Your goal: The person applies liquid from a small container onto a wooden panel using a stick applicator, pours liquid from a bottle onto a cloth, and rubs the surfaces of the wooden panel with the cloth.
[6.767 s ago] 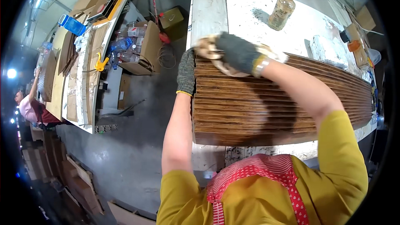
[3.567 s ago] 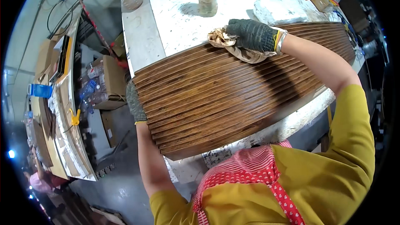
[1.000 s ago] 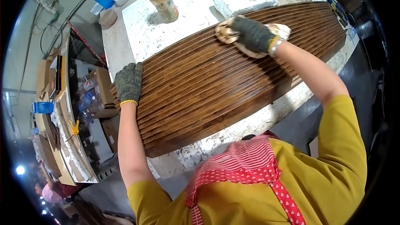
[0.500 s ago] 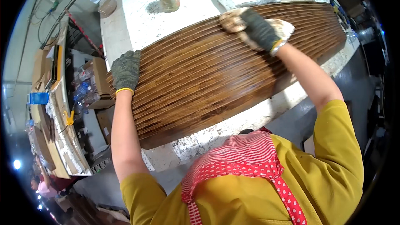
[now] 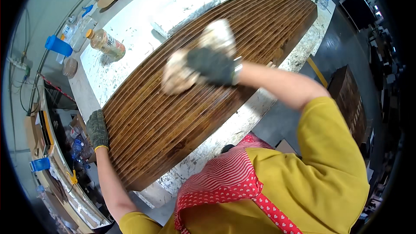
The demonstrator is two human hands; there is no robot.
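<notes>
Since half a second ago the right hand (image 5: 212, 66) has slid its pale, crumpled cloth rag (image 5: 180, 76) from the far right part of the long, ribbed, brown-stained wooden panel (image 5: 182, 117) toward its middle, while the left hand (image 5: 98, 129) has stayed on the panel's left end. That panel lies slantwise across the white, paint-spattered worktable (image 5: 130, 30), its near left corner jutting over the table's edge.

The right hand, in a dark knit glove, lies flat on the rag with fingers pressed together, bearing down; the picture is blurred here, so finer detail cannot be told. The left hand, in a grey-green glove, has its fingers curled over the panel's left edge, bracing it.

To do this wiping well, I judge the strokes should run along the ribs, not across, so the rag reaches into the grooves and leaves no streaks. Even pressure and overlapping passes would help, with the left hand holding firm so the overhanging end cannot shift. A clear plastic bottle with an orange cap (image 5: 106, 44) lies on the far left of the table, well apart from the work.
</notes>
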